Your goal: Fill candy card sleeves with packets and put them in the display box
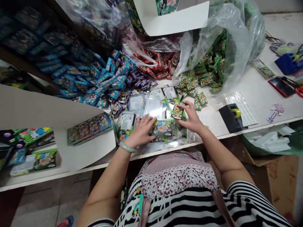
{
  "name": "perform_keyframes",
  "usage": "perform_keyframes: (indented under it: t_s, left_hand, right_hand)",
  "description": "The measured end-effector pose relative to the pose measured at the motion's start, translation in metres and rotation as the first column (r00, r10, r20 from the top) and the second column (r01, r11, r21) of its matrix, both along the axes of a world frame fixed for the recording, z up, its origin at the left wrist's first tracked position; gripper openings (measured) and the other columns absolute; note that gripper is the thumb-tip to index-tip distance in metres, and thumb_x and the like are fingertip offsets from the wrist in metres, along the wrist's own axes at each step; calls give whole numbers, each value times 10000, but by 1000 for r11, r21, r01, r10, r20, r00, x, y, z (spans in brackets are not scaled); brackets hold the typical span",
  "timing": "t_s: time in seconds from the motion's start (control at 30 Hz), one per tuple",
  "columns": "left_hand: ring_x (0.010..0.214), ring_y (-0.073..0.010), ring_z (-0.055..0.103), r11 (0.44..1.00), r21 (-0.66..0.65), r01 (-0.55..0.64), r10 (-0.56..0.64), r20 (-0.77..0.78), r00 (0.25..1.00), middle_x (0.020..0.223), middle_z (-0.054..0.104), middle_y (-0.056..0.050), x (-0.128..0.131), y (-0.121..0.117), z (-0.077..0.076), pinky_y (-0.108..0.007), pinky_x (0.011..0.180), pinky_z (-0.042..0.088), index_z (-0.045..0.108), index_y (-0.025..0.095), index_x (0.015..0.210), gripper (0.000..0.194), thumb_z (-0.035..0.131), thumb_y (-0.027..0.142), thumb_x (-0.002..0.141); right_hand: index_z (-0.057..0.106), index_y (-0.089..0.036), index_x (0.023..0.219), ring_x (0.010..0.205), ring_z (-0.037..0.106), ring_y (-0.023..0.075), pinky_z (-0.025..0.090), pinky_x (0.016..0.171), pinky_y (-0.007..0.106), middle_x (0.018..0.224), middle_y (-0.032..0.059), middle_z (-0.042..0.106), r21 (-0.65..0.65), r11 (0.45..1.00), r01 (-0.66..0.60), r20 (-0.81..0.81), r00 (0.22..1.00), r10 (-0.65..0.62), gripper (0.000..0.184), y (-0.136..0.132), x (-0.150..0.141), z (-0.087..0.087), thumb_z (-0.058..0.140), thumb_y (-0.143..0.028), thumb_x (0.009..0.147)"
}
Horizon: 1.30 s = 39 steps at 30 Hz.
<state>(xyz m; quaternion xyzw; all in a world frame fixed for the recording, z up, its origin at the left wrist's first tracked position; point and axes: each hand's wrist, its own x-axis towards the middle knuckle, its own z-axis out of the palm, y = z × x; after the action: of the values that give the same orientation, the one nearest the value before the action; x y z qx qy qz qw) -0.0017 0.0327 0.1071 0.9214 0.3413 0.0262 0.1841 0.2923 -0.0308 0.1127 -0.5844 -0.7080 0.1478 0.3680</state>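
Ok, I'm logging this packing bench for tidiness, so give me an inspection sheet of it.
Surface: white table, crowded.
Job's things: green packet in right hand; dark box under left hand; clear sleeves behind.
Clutter: blue packets, red packets, green packets in plastic bag, tape dispenser, phone.
Grippers: left flat on box; right pinching packet.
Cables: nothing seen.
Surroundings: cardboard box below.

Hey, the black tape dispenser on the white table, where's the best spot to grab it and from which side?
Grip the black tape dispenser across its two long flat sides, coming straight down from above with the right hand, which is nearer. It sits flat with clear table around it. Probably hold the low rear half, away from the yellow tape roll.
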Motion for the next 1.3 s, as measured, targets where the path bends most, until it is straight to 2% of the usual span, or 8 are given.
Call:
perform_keyframes:
  t_s: [0.1, 0.2, 0.5, 0.7, 0.87, 1.07, 1.17, 1.3]
  left_hand:
    - [1337, -400, 437, 994, 88, -65, 54, 122, 991, 1369, 463, -207, -7, 1, 10, -617, 1179, 269, 315, 142, 1505, 937, 744, 495, 751]
    - [1267, -372, 479, 991, 109, -73, 51, 199, 979, 1337, 464, -191, -11, 1, 20, -539, 1095, 416, 350, 145, 1472, 898, 726, 531, 754]
    - [1255, -376, 482, 991, 110, -69, 47, 191, 981, 1337, 509, -184, -12, -7, 20, -546, 1106, 385, 383, 153, 1450, 883, 738, 526, 732]
    - [1261, -374, 489, 996, 37, -86, 75, 244, 967, 1350, 518, -170, -15, -13, 15, -541, 1099, 402, 391, 179, 1454, 919, 757, 571, 708]
    - [1239, -371, 507, 998, 28, -58, 49, 240, 970, 1328, 530, -178, -12, -20, 14, -537, 1083, 415, 403, 170, 1452, 902, 755, 568, 723]
    - [1246, -364, 512, 997, 5, -82, 78, 272, 959, 1326, 527, -181, -6, -27, 9, -530, 1085, 428, 387, 164, 1455, 929, 760, 593, 720]
    - [1245, -374, 513, 990, 57, -128, 105, 294, 950, 1321, 527, -188, -5, -29, 6, -544, 1086, 425, 397, 155, 1445, 911, 752, 594, 730]
    - [1236, -368, 517, 989, 91, -113, 82, 298, 951, 1314, 530, -189, -3, -30, 7, -537, 1090, 428, 395, 149, 1443, 905, 760, 574, 732]
  right_hand:
    - [439, -368, 1376, 1389, 373, 332, 337, 1165, 576, 1463, 72, 349, 34, 997, -65, 40, 997, 64, 687, -11, 8, 15, 661, -253, 736]
    - [416, -373, 1395, 1412, 331, 331, 340, 1165, 589, 1496, 60, 316, 22, 988, -155, 119, 981, 151, 727, -18, 6, 27, 628, -195, 722]
    - [452, -353, 1378, 1377, 341, 344, 373, 1150, 591, 1483, 63, 369, -184, 894, -409, 252, 859, 445, 733, -15, 5, 39, 655, -119, 714]
    - [460, -358, 1383, 1350, 374, 356, 396, 1126, 601, 1470, 67, 383, -176, 912, -371, 234, 884, 405, 727, -26, 7, 44, 675, -147, 721]
    - [497, -309, 1366, 1351, 387, 339, 411, 1123, 565, 1465, 92, 421, -200, 857, -474, 252, 821, 513, 691, -23, 7, 46, 683, -125, 726]
    - [305, -283, 1512, 1459, 330, 295, 353, 1184, 548, 1556, 118, 359, -252, 816, -521, 150, 812, 564, 825, -7, 6, 40, 703, -204, 794]
    - [318, -307, 1504, 1495, 286, 296, 326, 1201, 559, 1583, 104, 337, -198, 861, -469, 71, 869, 490, 789, -11, 1, 36, 723, -368, 829]
    - [480, -297, 1384, 1443, 387, 311, 266, 1198, 632, 1383, 105, 581, -155, 914, -376, 38, 922, 386, 508, -25, -12, 34, 608, -454, 918]
